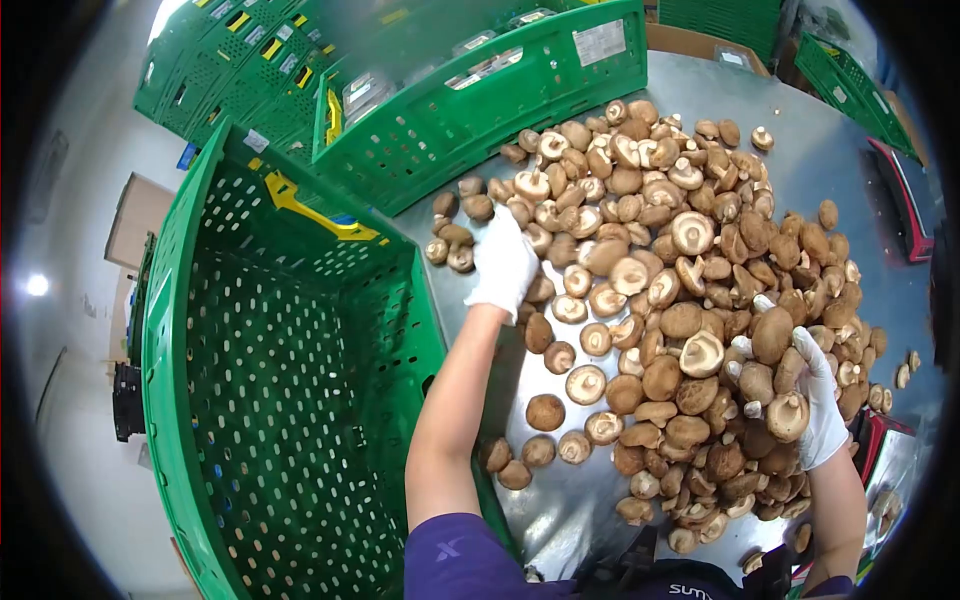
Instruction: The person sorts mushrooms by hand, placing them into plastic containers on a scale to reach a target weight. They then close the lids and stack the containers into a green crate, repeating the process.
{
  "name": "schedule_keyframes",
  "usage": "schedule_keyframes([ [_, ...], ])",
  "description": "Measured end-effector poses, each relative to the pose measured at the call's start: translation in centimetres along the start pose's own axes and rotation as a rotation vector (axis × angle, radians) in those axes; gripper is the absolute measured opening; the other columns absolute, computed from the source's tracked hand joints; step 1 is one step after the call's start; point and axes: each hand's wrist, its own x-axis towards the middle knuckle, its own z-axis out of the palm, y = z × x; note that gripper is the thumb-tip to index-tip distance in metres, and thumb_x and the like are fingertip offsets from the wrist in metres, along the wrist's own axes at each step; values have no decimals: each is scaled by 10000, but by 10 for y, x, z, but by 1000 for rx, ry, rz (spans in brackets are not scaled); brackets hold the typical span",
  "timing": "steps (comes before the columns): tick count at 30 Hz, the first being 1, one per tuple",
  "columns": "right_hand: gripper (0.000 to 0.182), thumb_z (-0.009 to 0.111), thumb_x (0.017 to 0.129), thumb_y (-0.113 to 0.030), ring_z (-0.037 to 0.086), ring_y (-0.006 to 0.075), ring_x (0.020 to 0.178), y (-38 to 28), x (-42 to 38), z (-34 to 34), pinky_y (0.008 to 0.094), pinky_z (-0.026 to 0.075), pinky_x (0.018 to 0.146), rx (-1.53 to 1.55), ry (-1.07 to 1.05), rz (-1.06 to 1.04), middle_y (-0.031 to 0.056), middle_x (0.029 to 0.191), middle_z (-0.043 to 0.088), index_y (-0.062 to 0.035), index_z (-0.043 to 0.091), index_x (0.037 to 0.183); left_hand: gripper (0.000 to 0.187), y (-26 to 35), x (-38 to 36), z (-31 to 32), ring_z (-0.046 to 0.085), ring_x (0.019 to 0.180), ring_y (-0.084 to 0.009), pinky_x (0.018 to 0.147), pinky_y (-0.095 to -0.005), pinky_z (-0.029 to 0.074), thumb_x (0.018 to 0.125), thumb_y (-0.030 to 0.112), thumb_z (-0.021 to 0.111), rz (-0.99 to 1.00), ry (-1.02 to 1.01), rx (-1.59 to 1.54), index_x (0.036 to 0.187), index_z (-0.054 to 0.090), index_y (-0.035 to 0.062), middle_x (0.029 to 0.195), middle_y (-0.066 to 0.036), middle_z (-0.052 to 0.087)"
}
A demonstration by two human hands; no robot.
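Note:
A large heap of brown shiitake mushrooms (690, 290) covers much of the metal table, some with caps up and others showing pale gills. My left hand (503, 262), in a white glove, reaches to the heap's left edge with fingers stretched forward. It is beside a small group of mushrooms (458, 236) and seems to touch the nearest ones; its fingertips are partly hidden. At the right side of the pile, my gloved right hand (822, 415) is curled around several mushrooms (774, 335), its fingers spread among the caps and stems.
An empty-looking green perforated crate (290, 420) with a yellow handle leans at the left. Behind the heap stands another green crate (490, 95) holding clear packs. More green crates (235, 70) are stacked at the back left. A red-edged device (900, 200) sits at the table's right.

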Motion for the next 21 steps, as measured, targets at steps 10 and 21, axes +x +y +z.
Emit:
schedule_keyframes([
  [10, 583, 519, 985, -476, 655, 369, 1051, 4, -11, 6, 458, 625, 622, -42, 79, -57, 171, 1238, 617, -197, 399, 1482, 239, -10, 11, -87, 637, 855, -340, 738, -434, 495, 885, 245, 683, -259, 0, -429, 916, 679, 8, 957, -196, 670],
  [21, 630, 475, 992, -437, 603, 404, 1148, -5, -19, -4, 503, 594, 673, -42, 49, -32, 213, 1330, 562, -227, 278, 1552, 693, -96, 148, 1, 588, 1234, -338, 1019, -440, 477, 795, 572, 717, -420, -367, 60, 1301, 636, 106, 1333, -168, 619],
])
